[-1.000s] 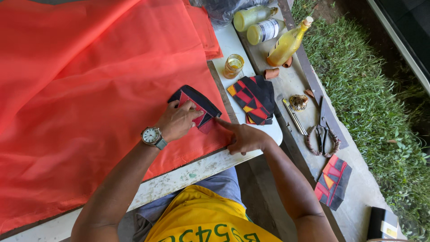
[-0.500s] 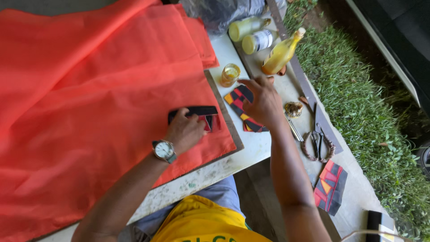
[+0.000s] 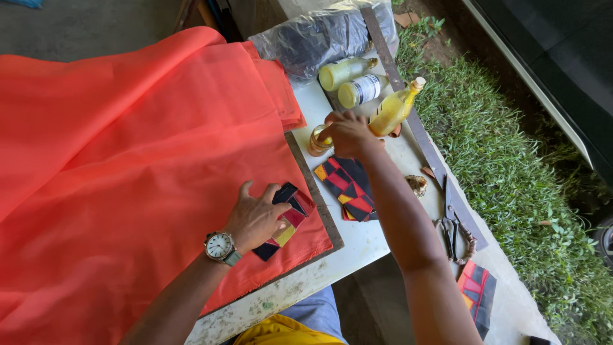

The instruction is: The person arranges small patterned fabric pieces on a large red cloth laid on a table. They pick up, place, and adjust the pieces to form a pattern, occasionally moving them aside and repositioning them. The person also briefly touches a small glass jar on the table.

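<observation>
Fingers of the left hand [image 3: 257, 217] lie spread and flat, pressing a small patchwork fabric piece [image 3: 288, 214] onto the orange cloth [image 3: 140, 166] that covers most of the table [image 3: 357, 239]. Right hand [image 3: 348, 133] reaches forward, fingertips curled at the rim of a small glass jar [image 3: 318, 140] of yellowish liquid; whether it pinches the jar I cannot tell. Just behind that wrist lies a second patchwork piece [image 3: 348, 186], with scissors [image 3: 452, 225] near the table's edge.

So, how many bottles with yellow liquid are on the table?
3: two clear plastic bottles lying side by side beside the black plastic bag, one and one labelled; one tilted bottle just right of the right hand. Others may be hidden.
</observation>
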